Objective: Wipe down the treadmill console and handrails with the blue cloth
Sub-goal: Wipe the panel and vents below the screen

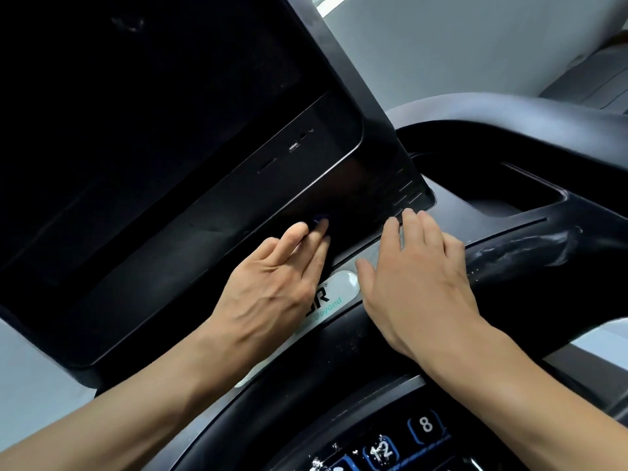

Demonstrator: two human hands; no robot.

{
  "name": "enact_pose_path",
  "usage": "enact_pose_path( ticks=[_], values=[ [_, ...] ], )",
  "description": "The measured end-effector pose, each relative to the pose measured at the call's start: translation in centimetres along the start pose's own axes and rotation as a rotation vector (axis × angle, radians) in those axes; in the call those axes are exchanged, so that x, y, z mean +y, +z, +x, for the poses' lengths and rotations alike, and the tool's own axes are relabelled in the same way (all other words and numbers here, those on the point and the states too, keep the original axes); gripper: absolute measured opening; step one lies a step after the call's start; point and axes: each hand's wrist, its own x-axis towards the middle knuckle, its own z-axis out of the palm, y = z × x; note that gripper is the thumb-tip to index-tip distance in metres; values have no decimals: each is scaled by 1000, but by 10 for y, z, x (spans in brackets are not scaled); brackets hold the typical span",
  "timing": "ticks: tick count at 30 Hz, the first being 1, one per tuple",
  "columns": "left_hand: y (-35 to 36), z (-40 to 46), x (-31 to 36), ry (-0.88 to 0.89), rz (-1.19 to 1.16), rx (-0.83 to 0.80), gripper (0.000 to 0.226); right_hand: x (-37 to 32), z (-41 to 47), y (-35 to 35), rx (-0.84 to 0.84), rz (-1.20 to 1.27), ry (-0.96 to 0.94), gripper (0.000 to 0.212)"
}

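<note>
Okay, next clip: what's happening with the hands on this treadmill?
A person leans over the treadmill console with both hands at the lower edge of its dark screen panel. The left hand has its fingers stretched out flat against the panel, and a small bit of blue shows at the fingertips, possibly the cloth, though too little shows to tell. The right hand lies open and flat on the ledge beside it, holding nothing. White residue or streaks sit on the black handrail section to the right.
</note>
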Motion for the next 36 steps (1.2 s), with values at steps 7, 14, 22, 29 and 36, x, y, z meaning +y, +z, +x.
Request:
enact_pose_path(
  ticks=[7, 14, 22, 29, 36],
  values=[
    [0, -4, 1, -60, -151, -8, 56, 3, 0, -1, -3, 6, -6, 73],
    [0, 40, -1, -1, -151, 16, 56, 1, 0, -1, 7, 28, 8, 70],
    [-2, 14, -14, 117, -194, -33, 60, 1, -1, 1, 26, 36, 1, 70],
    [3, 20, -10, 140, -287, -57, 62, 1, 2, 1, 45, 56, -1, 70],
    [1, 21, -10, 35, -489, 46, 43, 1, 0, 3, 95, 110, 1, 71]
  ],
)
